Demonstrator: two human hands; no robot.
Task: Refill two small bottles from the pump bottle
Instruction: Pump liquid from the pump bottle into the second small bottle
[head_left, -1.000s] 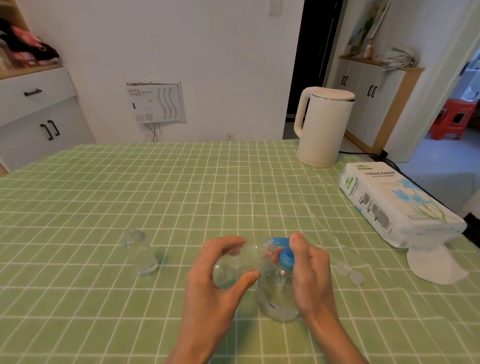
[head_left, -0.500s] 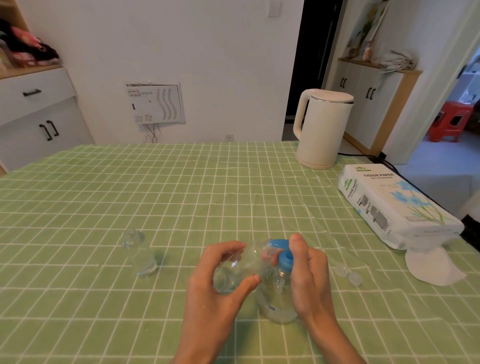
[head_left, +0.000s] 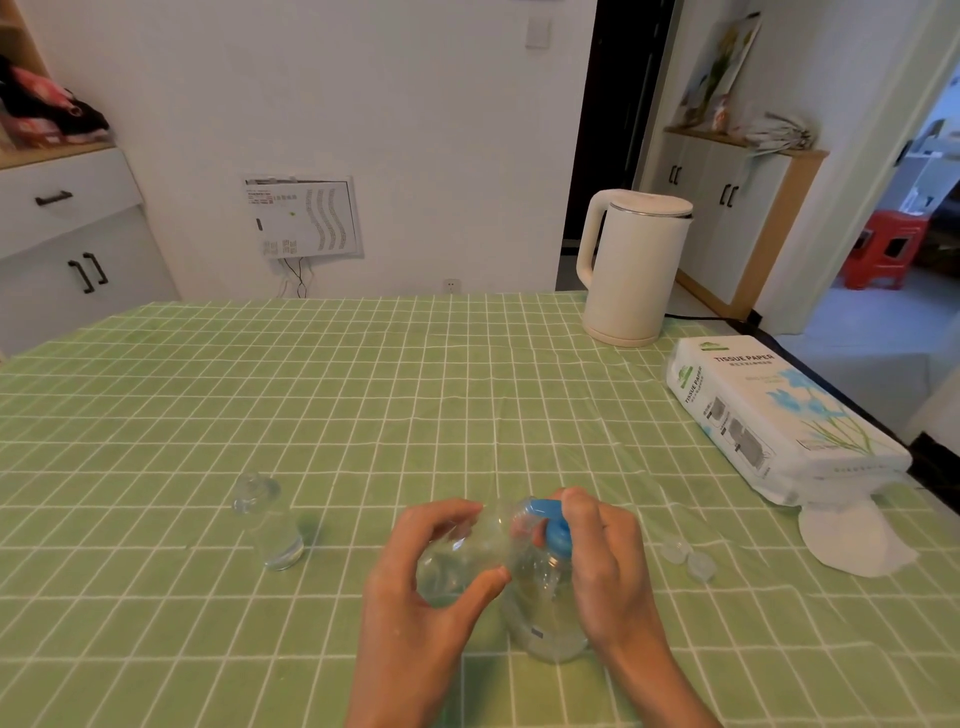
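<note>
The left hand (head_left: 415, 587) is gripping a small clear bottle (head_left: 467, 556), thumb and fingers wrapped round it, tilted so its mouth is meeting the blue pump head (head_left: 553, 525). The right hand (head_left: 608, 571) is closing round the pump bottle (head_left: 545, 618), with the index finger resting on top of the pump head. That pump bottle is standing on the green checked tablecloth (head_left: 363, 395), near the front edge, between the two hands.

The risk, as I am judging it, is liquid missing the small mouth: the bottle is being held at a slant, and if the spout is sitting off the opening, a press could be sending liquid over the fingers and cloth. A hard press might also be tipping the pump bottle, which looks nearly empty and so light.

Counting: one pump bottle; two small bottles, one held and the other one (head_left: 267, 519) standing well to the left, uncapped; two small clear caps (head_left: 688, 558) lying just beside the right hand; one kettle (head_left: 631, 265); one tissue pack (head_left: 779, 421).
</note>
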